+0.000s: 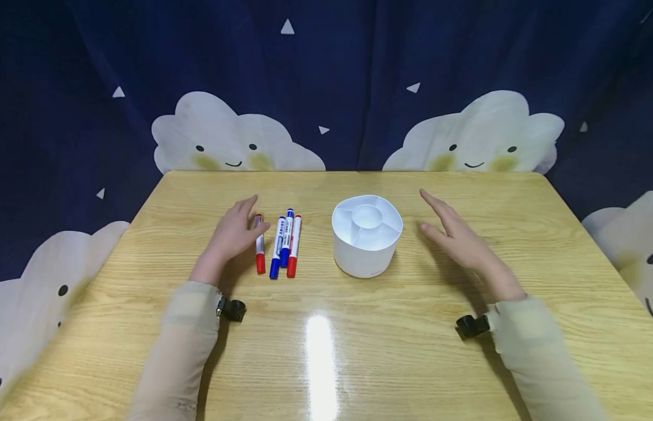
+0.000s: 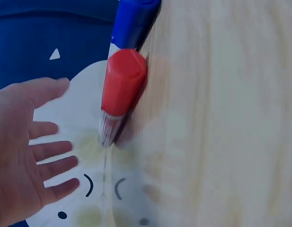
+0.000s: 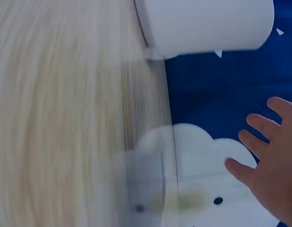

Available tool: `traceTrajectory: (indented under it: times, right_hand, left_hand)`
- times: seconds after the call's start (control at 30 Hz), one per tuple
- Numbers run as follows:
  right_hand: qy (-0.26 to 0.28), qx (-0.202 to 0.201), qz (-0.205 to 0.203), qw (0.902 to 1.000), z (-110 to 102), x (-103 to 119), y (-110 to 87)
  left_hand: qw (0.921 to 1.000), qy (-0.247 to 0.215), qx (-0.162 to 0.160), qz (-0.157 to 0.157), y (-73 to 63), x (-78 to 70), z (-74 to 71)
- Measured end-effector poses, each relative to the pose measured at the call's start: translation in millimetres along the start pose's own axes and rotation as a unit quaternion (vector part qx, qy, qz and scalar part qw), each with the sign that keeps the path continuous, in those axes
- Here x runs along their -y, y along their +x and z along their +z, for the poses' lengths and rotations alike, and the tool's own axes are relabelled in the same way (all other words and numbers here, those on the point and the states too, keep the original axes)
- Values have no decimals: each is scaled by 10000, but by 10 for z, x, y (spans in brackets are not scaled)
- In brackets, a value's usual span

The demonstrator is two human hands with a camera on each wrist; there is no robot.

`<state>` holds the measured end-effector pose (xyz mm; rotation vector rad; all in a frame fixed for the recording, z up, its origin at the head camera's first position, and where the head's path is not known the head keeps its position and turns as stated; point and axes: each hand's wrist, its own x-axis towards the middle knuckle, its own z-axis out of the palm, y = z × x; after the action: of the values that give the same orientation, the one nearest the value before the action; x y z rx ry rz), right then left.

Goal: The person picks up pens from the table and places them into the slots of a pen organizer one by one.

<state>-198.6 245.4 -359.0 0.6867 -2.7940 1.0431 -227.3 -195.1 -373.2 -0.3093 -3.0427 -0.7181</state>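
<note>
Markers (image 1: 285, 250): red, blue, blue, red, four lying on the table (image 1: 411, 356) just right of my left hand (image 1: 233, 231), fingers spread wide. Next, a white divided organizer (image 1: 364, 261), upright. Then, near it, my right hand (image 1: 459, 240): fingers extended, also wide.

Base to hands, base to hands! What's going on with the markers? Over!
Left hand open by four markers, right hand open beside white organizer. Markers lying on table, none held. Nothing visible between markers and organizer.
</note>
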Motion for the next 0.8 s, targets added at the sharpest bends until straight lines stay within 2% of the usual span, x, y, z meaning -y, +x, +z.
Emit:
traceTrajectory:
  times: [0.13,0.3,0.5,0.63,0.8]
  right_hand:
    - [734,107,-313,9968,87,86,54]
    - [1441,256,-639,9872,189,196,128]
    - [1595,323,-563,9851,215,417,148]
    - [1618,363,-401,9853,208,568,145]
    - [1715,416,-158,9842,229,618,139]
  left_hand:
    - [9987,-194,19,-481,57,-58,8]
    - [9952,-322,54,-927,113,-106,30]
    - [9945,-184,173,-1012,149,-117,68]
    - [9940,-203,143,-1061,154,-123,82]
    - [9928,-369,83,-1133,148,-107,78]
